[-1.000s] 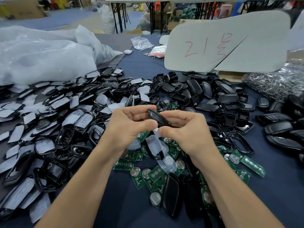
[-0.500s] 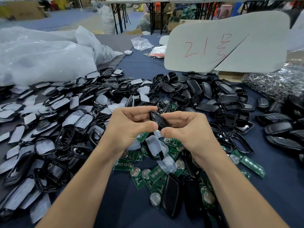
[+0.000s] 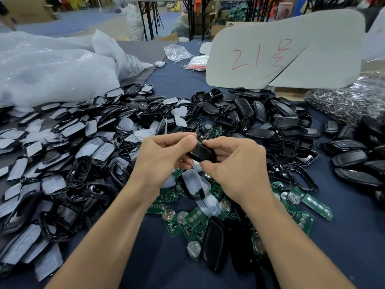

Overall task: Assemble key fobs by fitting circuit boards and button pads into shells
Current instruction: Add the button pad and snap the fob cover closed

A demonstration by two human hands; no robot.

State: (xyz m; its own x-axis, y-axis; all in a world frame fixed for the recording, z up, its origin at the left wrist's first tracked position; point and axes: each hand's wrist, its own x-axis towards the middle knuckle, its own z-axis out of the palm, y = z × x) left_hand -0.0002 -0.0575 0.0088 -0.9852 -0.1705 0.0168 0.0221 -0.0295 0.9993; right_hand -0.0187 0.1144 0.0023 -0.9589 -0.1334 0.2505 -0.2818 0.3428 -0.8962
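Assy workshop floor: bulk piles of fob shells (image 3: 243, 106), circuit boards (image 3: 194, 219), poly bags (image 3: 52, 76), cartons (image 3: 29, 11) in bkgd.

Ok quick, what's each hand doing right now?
Left hand: holding the black fob shell.
Right hand: holding the same shell.

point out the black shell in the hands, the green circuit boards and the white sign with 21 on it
black shell (image 3: 201, 153): head view, its glossy back
green circuit boards (image 3: 194, 218): head view, face of one board in the pile
white sign (image 3: 333, 49): head view, blank part right of the writing
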